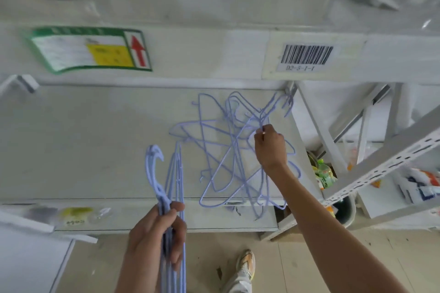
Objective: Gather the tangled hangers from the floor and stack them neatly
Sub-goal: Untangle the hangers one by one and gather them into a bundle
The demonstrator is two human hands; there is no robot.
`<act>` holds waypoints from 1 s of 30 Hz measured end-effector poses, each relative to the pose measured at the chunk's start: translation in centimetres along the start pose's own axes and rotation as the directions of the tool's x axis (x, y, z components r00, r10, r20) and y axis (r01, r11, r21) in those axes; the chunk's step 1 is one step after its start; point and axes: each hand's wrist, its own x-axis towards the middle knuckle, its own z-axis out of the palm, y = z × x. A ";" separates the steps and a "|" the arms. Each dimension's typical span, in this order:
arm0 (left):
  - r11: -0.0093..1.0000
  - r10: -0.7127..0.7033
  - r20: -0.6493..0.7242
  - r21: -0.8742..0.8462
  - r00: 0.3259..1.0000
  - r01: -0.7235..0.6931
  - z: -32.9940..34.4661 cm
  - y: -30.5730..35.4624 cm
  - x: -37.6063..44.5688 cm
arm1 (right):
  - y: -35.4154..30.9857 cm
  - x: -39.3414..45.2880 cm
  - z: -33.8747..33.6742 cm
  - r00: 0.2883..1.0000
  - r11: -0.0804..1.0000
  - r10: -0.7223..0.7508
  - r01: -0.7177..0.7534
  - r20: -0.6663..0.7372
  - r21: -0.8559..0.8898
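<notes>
A tangle of thin pale-blue wire hangers [228,150] lies on a white shelf board [95,140], toward its right end. My right hand [270,147] reaches over the tangle and pinches one hanger wire near the top of the pile. My left hand [157,235] is closed around a bundle of aligned blue hangers [175,183], held upright with their hooks [154,169] together, left of the tangle and above the shelf's front edge.
A shelf beam above carries a green label [90,49] with a red arrow and a barcode sticker [307,56]. White slotted uprights [385,164] stand at the right, with bottles [325,173] and packets beyond. My shoe [246,264] rests on the tiled floor below.
</notes>
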 end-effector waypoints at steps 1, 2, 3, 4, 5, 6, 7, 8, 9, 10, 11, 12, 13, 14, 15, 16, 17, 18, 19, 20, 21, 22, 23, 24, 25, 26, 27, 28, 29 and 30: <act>0.999 0.039 0.026 0.005 0.999 -0.039 -0.1 0.3 -0.3 | -0.7 -0.9 -0.6 0.998 0.998 -0.056 0.056 -0.014 -0.036; 0.996 0.076 0.038 0.039 0.996 -0.077 -0.5 0.6 -0.7 | -1.5 -1.9 -1.2 0.993 0.990 -0.115 0.113 -0.008 -0.086; 0.990 0.125 0.069 0.061 0.990 -0.129 -0.8 1.0 -1.3 | -2.2 -3.2 -1.7 0.984 0.974 -0.176 0.176 0.015 -0.139; 0.983 0.159 0.083 0.081 0.984 -0.165 -1.4 1.5 -1.8 | -2.9 -4.8 -2.0 0.970 0.950 -0.239 0.245 0.050 -0.193; 0.979 0.181 0.127 0.071 0.975 -0.191 -2.3 1.8 -2.4 | -3.3 -6.6 -2.3 0.946 0.913 -0.313 0.323 0.080 -0.249; 0.975 0.199 0.127 0.075 0.972 -0.210 -3.1 2.4 -3.1 | -3.7 -8.4 -2.6 0.917 0.866 -0.385 0.398 0.105 -0.303; 0.970 0.224 0.122 0.064 0.967 -0.233 -4.0 3.0 -3.6 | -4.1 -10.1 -3.1 0.889 0.823 -0.442 0.456 0.123 -0.338; 0.967 0.244 0.103 0.052 0.964 -0.250 -5.2 3.5 -4.0 | -4.4 -11.5 -3.7 0.872 0.801 -0.473 0.486 0.127 -0.351; 0.962 0.267 0.079 0.039 0.960 -0.271 -6.3 4.0 -4.3 | -4.5 -12.3 -4.4 0.865 0.800 -0.486 0.496 0.121 -0.338; 0.957 0.287 0.050 0.038 0.957 -0.289 -7.4 4.7 -4.6 | -4.7 -12.8 -5.0 0.866 0.809 -0.487 0.496 0.112 -0.315; 0.949 0.311 0.024 0.046 0.950 -0.312 -8.3 5.3 -4.7 | -4.9 -13.1 -5.5 0.864 0.816 -0.493 0.500 0.103 -0.289; 0.939 0.337 0.003 0.067 0.942 -0.336 -9.2 6.1 -4.8 | -5.1 -13.2 -6.0 0.852 0.812 -0.517 0.519 0.082 -0.268; 0.928 0.365 -0.005 0.086 0.931 -0.363 -10.1 6.7 -4.8 | -5.1 -13.3 -6.3 0.824 0.792 -0.564 0.556 0.048 -0.253; 0.917 0.391 -0.024 0.096 0.920 -0.388 -10.7 7.5 -5.0 | -5.1 -13.2 -6.6 0.794 0.767 -0.608 0.592 0.015 -0.248; 0.907 0.416 -0.037 0.083 0.908 -0.412 -11.4 8.2 -5.0 | -5.0 -13.0 -6.9 0.764 0.739 -0.645 0.624 0.000 -0.255; 0.898 0.439 -0.053 0.063 0.897 -0.436 -12.2 8.8 -5.2 | -4.9 -12.7 -7.0 0.734 0.703 -0.679 0.656 0.017 -0.275; 0.886 0.464 -0.068 0.043 0.883 -0.462 -12.9 9.4 -5.2 | -4.6 -12.3 -7.0 0.699 0.657 -0.713 0.693 0.051 -0.296; 0.875 0.483 -0.081 0.042 0.872 -0.482 -13.6 9.8 -5.2 | -4.4 -12.1 -6.9 0.662 0.614 -0.744 0.730 0.089 -0.302; 0.870 0.493 -0.088 0.051 0.866 -0.490 -14.3 10.1 -5.0 | -4.2 -12.0 -6.8 0.632 0.587 -0.765 0.764 0.125 -0.269; 0.872 0.489 -0.085 0.067 0.868 -0.484 -14.8 10.3 -4.8 | -4.1 -11.9 -6.7 0.605 0.572 -0.779 0.793 0.163 -0.209; 0.878 0.477 -0.077 0.092 0.876 -0.470 -15.1 10.2 -4.4 | -4.1 -12.0 -6.6 0.556 0.541 -0.805 0.831 0.205 -0.131; 0.884 0.462 -0.066 0.120 0.884 -0.453 -14.9 9.9 -4.0 | -4.3 -12.2 -6.5 0.495 0.495 -0.835 0.867 0.240 -0.065; 0.889 0.445 -0.058 0.146 0.893 -0.434 -14.6 9.3 -3.6 | -4.8 -12.4 -6.3 0.431 0.445 -0.861 0.895 0.270 -0.009; 0.894 0.431 -0.055 0.167 0.901 -0.417 -14.1 8.6 -3.2 | -5.5 -12.7 -6.1 0.380 0.409 -0.873 0.912 0.304 0.036; 0.897 0.419 -0.051 0.179 0.907 -0.404 -13.5 7.6 -2.8 | -6.2 -13.0 -5.8 0.344 0.388 -0.880 0.919 0.327 0.076; 0.899 0.408 -0.038 0.191 0.912 -0.394 -13.0 6.5 -2.4 | -7.1 -13.4 -5.6 0.320 0.374 -0.886 0.921 0.337 0.109; 0.902 0.393 -0.014 0.201 0.919 -0.382 -12.5 5.3 -2.2 | -7.9 -13.8 -5.3 0.298 0.358 -0.894 0.924 0.334 0.133; 0.908 0.370 0.020 0.204 0.929 -0.366 -12.0 4.1 -2.1 | -8.8 -14.1 -5.0 0.275 0.336 -0.904 0.930 0.327 0.146; 0.916 0.339 0.058 0.207 0.939 -0.344 -11.4 2.9 -2.1 | -9.6 -14.5 -4.7 0.252 0.311 -0.914 0.939 0.317 0.151; 0.922 0.312 0.095 0.211 0.945 -0.326 -10.8 1.8 -2.4 | -10.4 -14.9 -4.3 0.235 0.293 -0.921 0.944 0.311 0.154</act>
